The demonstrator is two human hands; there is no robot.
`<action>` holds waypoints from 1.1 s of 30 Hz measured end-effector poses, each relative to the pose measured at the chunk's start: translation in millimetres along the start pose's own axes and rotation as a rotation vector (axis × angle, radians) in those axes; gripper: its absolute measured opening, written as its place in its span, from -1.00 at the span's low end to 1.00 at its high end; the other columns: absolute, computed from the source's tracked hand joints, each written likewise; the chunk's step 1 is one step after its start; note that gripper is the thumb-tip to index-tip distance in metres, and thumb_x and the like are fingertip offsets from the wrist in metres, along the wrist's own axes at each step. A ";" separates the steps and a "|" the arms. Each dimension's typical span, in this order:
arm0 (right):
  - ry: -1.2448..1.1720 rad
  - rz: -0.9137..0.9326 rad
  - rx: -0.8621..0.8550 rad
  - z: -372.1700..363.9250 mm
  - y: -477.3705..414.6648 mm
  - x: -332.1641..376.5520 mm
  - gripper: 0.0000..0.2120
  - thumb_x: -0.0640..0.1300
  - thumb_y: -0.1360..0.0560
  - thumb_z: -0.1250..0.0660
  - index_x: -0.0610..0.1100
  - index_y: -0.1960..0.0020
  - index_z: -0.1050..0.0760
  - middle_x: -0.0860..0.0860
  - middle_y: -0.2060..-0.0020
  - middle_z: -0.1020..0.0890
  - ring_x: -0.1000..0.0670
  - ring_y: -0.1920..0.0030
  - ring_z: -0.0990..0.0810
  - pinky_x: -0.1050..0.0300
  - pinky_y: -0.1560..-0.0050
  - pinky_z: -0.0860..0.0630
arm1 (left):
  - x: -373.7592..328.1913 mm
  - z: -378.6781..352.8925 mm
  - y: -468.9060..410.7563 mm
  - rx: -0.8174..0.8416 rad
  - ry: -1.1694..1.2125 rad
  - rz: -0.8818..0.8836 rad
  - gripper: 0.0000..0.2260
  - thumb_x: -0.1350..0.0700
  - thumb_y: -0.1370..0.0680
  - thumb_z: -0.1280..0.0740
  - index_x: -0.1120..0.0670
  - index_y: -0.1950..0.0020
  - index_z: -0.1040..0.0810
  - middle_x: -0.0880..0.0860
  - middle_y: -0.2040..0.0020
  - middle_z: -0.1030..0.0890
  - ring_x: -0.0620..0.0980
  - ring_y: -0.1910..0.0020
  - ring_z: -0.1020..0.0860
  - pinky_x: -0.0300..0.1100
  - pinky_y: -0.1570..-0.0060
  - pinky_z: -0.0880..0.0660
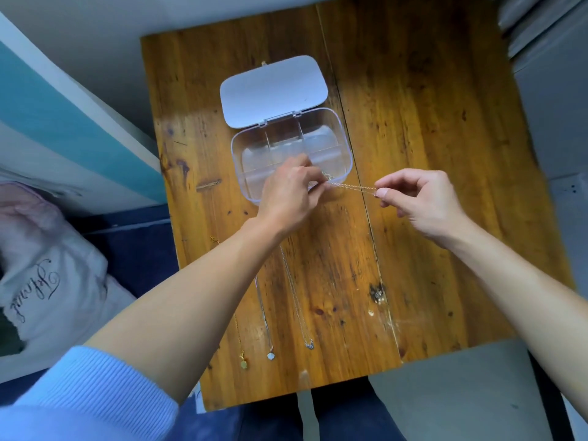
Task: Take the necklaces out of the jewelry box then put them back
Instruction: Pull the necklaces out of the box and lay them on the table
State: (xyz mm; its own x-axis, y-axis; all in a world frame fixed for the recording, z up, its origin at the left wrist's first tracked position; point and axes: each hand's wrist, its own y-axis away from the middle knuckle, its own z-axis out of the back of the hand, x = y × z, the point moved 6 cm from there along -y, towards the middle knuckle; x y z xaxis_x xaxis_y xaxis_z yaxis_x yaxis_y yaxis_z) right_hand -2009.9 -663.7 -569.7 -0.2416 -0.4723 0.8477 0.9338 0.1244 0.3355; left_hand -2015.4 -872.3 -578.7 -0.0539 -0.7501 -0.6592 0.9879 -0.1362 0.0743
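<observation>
A clear plastic jewelry box stands open on the wooden table, its white lid folded back. A thin chain necklace is stretched taut between both hands, just over the box's front right corner. My left hand pinches one end above the box's front edge. My right hand pinches the other end to the right of the box. Three more necklaces lie in lines nearer to me: a gold one, a silver one with a round pendant, and a silver one.
The table is small; its front edge runs just below the pendants. A pale pillow with script lettering lies at the left, beside a teal and white panel. My legs in dark trousers show under the table's front.
</observation>
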 end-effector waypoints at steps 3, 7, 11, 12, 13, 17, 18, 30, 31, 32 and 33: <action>0.047 0.020 -0.007 -1.5 0.1 0.1 -0.94 -0.24 -0.48 -0.43 -0.13 0.07 -0.65 -0.12 0.32 -0.66 0.08 0.34 -0.56 0.24 0.30 -0.47 | -0.5 6.7 5.8 -0.027 0.061 0.004 -0.85 0.05 -0.50 -0.42 0.12 0.10 -0.70 0.10 0.14 -0.62 0.10 0.13 -0.56 0.06 0.15 -0.49; 0.130 0.050 -0.029 -8.4 1.3 -0.2 -0.94 -0.25 -0.49 -0.41 -0.12 0.09 -0.64 -0.11 0.32 -0.65 0.10 0.35 -0.54 0.22 0.25 -0.48 | -5.7 9.9 8.5 0.001 0.036 -0.012 -0.83 0.05 -0.54 -0.36 0.14 0.13 -0.63 -0.01 0.19 -0.53 0.07 0.12 -0.52 -0.02 0.14 -0.45; 0.201 0.074 -0.110 -9.0 6.1 -6.0 -0.87 -0.26 -0.47 -0.38 -0.08 0.04 -0.62 0.00 0.30 -0.60 0.05 0.28 -0.52 0.09 0.13 -0.50 | -5.8 22.4 9.9 0.068 0.195 0.118 -0.75 0.03 -0.59 -0.27 0.18 0.17 -0.54 0.03 0.22 -0.55 0.02 0.22 -0.45 -0.08 0.20 -0.36; 0.204 0.065 -0.118 -8.7 8.5 -9.2 -0.84 -0.26 -0.47 -0.37 -0.05 0.02 -0.62 0.04 0.31 -0.58 0.07 0.28 -0.50 0.09 0.12 -0.50 | -4.9 28.9 10.5 0.083 0.302 0.173 -0.73 0.03 -0.60 -0.25 0.18 0.18 -0.54 0.06 0.22 -0.59 0.06 0.23 -0.48 -0.04 0.18 -0.39; 0.206 0.048 -0.122 -8.6 11.6 -13.6 -0.83 -0.26 -0.46 -0.37 -0.03 0.02 -0.62 0.07 0.31 -0.58 0.07 0.28 -0.51 0.10 0.12 -0.49 | -4.3 36.7 11.5 0.092 0.411 0.222 -0.72 0.03 -0.62 -0.23 0.16 0.21 -0.53 0.09 0.19 -0.65 0.10 0.19 -0.53 -0.01 0.11 -0.44; 0.173 -0.041 -0.116 -10.8 32.4 -34.2 -0.86 -0.21 -0.47 -0.39 0.02 0.11 -0.65 0.14 0.32 -0.63 0.08 0.27 -0.56 0.17 0.17 -0.45 | -3.0 65.8 15.0 0.130 0.800 0.325 -0.70 0.07 -0.66 -0.15 0.11 0.26 -0.43 0.11 0.32 -0.59 0.04 0.22 -0.58 -0.10 0.03 -0.52; 0.145 -0.071 -0.113 -13.6 38.8 -39.2 -0.86 -0.21 -0.47 -0.40 0.02 0.12 -0.65 0.14 0.34 -0.63 0.09 0.29 -0.55 0.18 0.20 -0.43 | -2.0 68.9 16.4 0.156 0.865 0.338 -0.70 0.08 -0.66 -0.15 0.12 0.25 -0.42 0.11 0.37 -0.52 0.07 0.28 -0.57 -0.12 0.10 -0.54; 0.050 -0.405 0.024 -65.4 144.8 -87.5 -0.87 -0.24 -0.43 -0.47 -0.03 0.18 -0.62 -0.08 0.39 -0.64 0.01 0.36 -0.58 0.17 0.30 -0.52 | 15.2 40.3 40.7 0.240 0.132 0.201 -0.90 0.27 -0.50 -0.37 0.14 0.12 -0.67 0.04 0.36 -0.61 -0.03 0.33 -0.60 -0.20 0.21 -0.51; 0.058 -0.421 0.026 -69.6 153.0 -88.6 -0.88 -0.23 -0.42 -0.48 -0.02 0.16 -0.61 -0.09 0.38 -0.65 -0.01 0.35 -0.60 0.13 0.25 -0.55 | 12.9 35.6 41.9 0.224 0.085 0.169 -0.92 0.26 -0.48 -0.39 0.15 0.11 -0.69 0.05 0.32 -0.63 0.01 0.27 -0.62 -0.17 0.15 -0.54; 0.065 -0.441 0.030 -74.1 160.8 -89.4 -0.88 -0.22 -0.41 -0.49 -0.03 0.16 -0.61 -0.09 0.38 -0.66 -0.04 0.33 -0.63 0.08 0.18 -0.58 | 10.4 30.3 43.1 0.211 0.038 0.140 -0.92 0.24 -0.47 -0.41 0.15 0.09 -0.70 0.07 0.27 -0.66 0.04 0.21 -0.63 -0.14 0.10 -0.55; 0.075 -0.463 0.038 -79.5 167.8 -89.9 -0.88 -0.21 -0.40 -0.50 -0.04 0.16 -0.60 -0.08 0.38 -0.67 -0.05 0.31 -0.65 0.04 0.14 -0.61 | 8.8 24.3 44.2 0.205 -0.003 0.117 -0.91 0.22 -0.47 -0.42 0.15 0.07 -0.70 0.09 0.21 -0.69 0.06 0.15 -0.64 -0.11 0.06 -0.56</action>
State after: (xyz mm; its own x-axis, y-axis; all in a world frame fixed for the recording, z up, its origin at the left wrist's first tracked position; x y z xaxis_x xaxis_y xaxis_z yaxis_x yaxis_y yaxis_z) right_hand -1810.5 -669.7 -622.3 -0.6093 -0.5475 0.5736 0.7215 -0.0828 0.6874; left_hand -1975.7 -900.7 -563.1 0.0585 -0.7706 -0.6346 0.9374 -0.1763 0.3004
